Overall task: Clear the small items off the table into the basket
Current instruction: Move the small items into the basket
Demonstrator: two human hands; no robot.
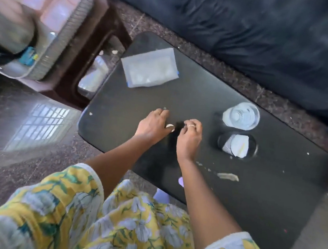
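Both my hands are down mid-table (253,196), left hand (154,124) with a small pale round item (170,126) at its thumb, right hand (189,138) curled just beside it, state unclear; flat clear pouch (149,70) near far-left corner, clear cup (241,115) and black dish (236,146) toward far edge.

A dark table (252,206) carries a clear pouch (150,69), a plastic cup (241,115) and scattered paper scraps (227,176).
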